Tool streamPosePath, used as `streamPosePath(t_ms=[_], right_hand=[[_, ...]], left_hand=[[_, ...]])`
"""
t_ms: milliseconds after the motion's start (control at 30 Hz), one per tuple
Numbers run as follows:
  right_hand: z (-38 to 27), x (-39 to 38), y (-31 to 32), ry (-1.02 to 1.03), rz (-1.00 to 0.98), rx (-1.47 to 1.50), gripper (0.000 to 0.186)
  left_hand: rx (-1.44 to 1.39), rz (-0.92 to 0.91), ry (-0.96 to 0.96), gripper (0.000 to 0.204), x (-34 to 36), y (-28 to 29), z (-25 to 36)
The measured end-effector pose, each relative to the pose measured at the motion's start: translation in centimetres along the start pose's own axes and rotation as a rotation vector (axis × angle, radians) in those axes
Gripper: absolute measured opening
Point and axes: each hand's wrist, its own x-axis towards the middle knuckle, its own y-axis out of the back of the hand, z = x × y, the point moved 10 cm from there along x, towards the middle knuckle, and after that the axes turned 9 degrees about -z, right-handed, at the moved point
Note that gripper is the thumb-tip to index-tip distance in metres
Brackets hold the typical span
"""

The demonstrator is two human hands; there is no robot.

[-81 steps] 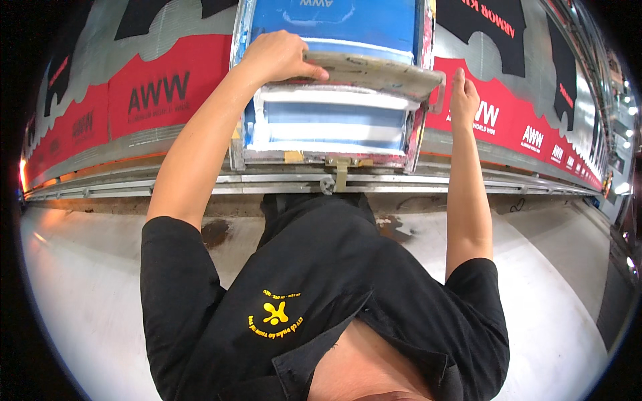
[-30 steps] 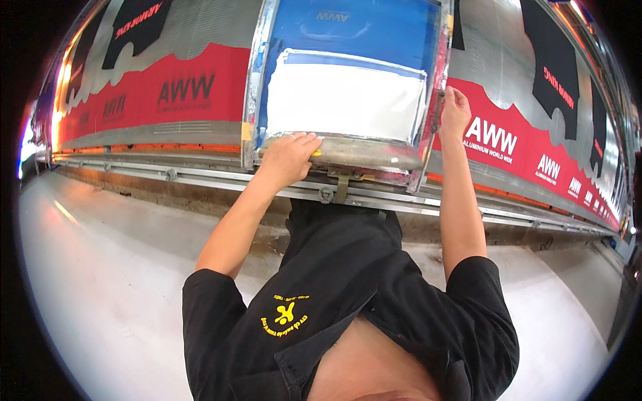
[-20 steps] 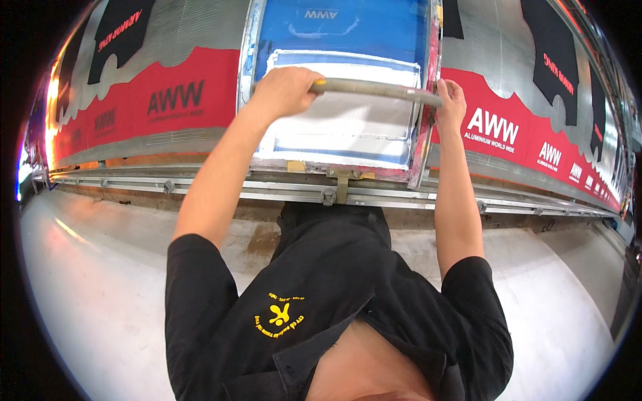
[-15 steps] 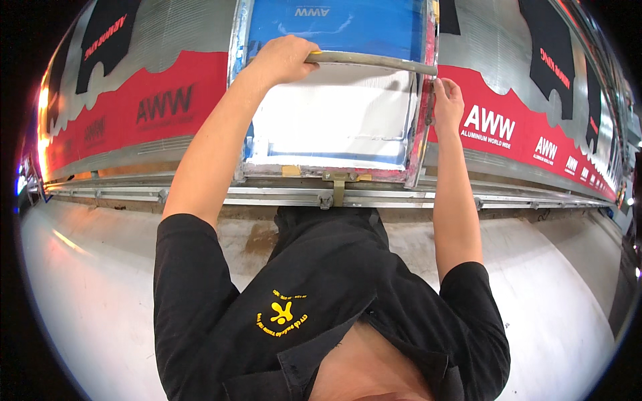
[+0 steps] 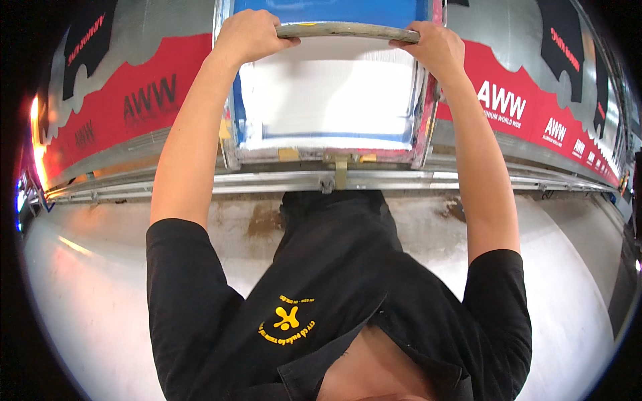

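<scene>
A squeegee [image 5: 344, 30] with a long, brownish-grey handle lies across a printing screen in front of me. My left hand [image 5: 253, 35] is closed round its left end, and my right hand [image 5: 433, 47] grips its right end. White ink [image 5: 328, 90] covers much of the mesh on the near side of the squeegee. Blue screen surface [image 5: 334, 9] shows beyond it and along the borders. The screen frame [image 5: 423, 127] is stained with ink and taped at its near corners. The squeegee's blade is hidden under the handle.
Red fabric pieces with printing [image 5: 150, 93] lie on the long grey table to the left, and more red fabric [image 5: 498, 93] to the right. Black cut pieces [image 5: 93, 47] lie farther off. A metal rail [image 5: 267, 182] runs along the table's near edge, with a bracket [image 5: 341, 172] at the screen.
My right hand has left the frame's right side and taken hold of the squeegee. Both hands and the squeegee are farther forward on the screen.
</scene>
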Motion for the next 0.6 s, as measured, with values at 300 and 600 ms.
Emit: streamPosePath(t_ms=[300,600], right_hand=[[-2.1,-18.8,-6.3,0.168,0.285,0.133,0.035],[-4.1,-27.4,-8.2,0.291,0.217,0.185,0.038]], left_hand=[[-0.093,0.070,-0.011,0.045,-16.8,-10.3,5.8],[-0.119,0.173,-0.041,0.067,-25.1,-14.0,9.9]])
